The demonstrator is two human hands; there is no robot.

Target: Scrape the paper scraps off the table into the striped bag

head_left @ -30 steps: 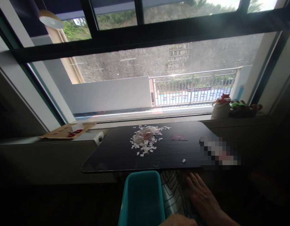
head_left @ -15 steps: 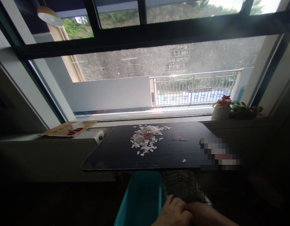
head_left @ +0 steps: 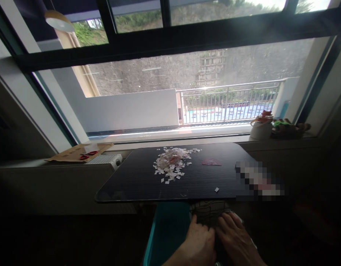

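While paper scraps (head_left: 171, 162) lie on the table (head_left: 126, 184), your left hand (head_left: 201, 238), fingers mostly curled, and right hand (head_left: 235, 234), fingers together, are over patterned cloth (head_left: 209, 208) before it, beside a teal bin (head_left: 171, 221), grip unclear.

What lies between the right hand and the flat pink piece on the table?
In the head view, going from the right hand toward the pink piece: patterned fabric, the front edge of the table, then one loose paper scrap.

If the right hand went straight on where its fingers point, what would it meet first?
Probably the near edge of the black table, beyond the patterned cloth by the right hand. Depth is unclear, so the hand might pass underneath instead.
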